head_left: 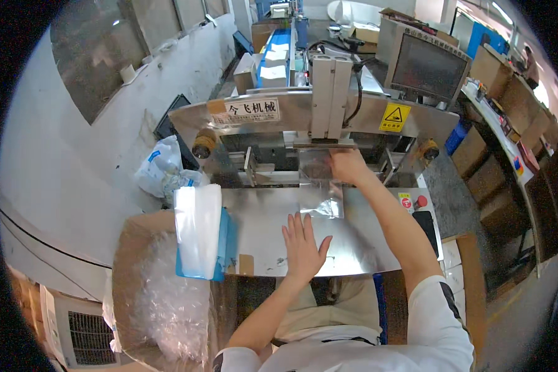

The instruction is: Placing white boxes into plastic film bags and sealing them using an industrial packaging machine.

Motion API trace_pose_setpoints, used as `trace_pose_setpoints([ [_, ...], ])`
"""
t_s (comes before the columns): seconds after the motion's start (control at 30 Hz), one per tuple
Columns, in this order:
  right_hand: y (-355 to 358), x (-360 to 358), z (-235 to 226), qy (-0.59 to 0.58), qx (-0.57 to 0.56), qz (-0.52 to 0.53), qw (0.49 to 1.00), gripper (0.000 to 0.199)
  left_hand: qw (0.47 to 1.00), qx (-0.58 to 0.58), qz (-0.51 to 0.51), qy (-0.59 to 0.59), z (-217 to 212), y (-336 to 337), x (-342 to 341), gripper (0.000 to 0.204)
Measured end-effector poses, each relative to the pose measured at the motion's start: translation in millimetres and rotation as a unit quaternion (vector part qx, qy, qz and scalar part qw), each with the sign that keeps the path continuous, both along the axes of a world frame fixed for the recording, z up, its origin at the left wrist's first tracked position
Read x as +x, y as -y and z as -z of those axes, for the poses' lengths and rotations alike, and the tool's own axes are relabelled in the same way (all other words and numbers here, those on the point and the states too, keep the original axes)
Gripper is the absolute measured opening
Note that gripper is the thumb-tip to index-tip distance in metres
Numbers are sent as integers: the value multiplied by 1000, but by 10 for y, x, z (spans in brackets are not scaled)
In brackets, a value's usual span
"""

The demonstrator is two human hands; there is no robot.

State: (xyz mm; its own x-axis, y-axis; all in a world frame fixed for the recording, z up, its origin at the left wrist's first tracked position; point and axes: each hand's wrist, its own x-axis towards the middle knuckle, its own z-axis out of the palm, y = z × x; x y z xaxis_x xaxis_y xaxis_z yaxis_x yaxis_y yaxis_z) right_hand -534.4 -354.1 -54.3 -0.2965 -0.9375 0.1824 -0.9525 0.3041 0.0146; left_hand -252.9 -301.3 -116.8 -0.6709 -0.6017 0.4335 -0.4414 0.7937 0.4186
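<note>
A clear plastic bag (321,201) lies on the steel counter (260,229) at the machine's mouth — right hand (347,166) pinching its far edge, left hand (302,245) flat, fingers spread, nearby. Feeding looks half done — a stack of bags (197,229) waits left.

I count two hands of mine at work: my left hand (304,243) and my right hand (347,166). One clear plastic bag (321,199) lies on the one shiny steel tabletop (260,223). One stack of clear plastic bags (196,229) sits on one blue tray (224,239). One open brown cardboard box (136,229) holds crumpled clear film. One grey monitor screen (425,66), one yellow triangular warning sticker (394,116), one red round button (420,201).
</note>
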Motion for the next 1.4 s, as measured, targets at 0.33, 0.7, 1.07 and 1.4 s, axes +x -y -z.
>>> trace_pose_setpoints([
  [0.33,-142,38,-89,11,3,0,1000,35,996,60,-17,-59,61,38,37,86],
  [0.7,-1807,875,-30,324,-275,52,904,55,997,50,-26,-56,102,60,40,84],
  [1.07,-2203,883,291,427,-261,64,863,58,979,166,-9,-115,-44,109,0,77],
  [1.4,-1093,758,475,585,-255,109,762,76,843,494,18,-211,-420,705,-402,65],
])
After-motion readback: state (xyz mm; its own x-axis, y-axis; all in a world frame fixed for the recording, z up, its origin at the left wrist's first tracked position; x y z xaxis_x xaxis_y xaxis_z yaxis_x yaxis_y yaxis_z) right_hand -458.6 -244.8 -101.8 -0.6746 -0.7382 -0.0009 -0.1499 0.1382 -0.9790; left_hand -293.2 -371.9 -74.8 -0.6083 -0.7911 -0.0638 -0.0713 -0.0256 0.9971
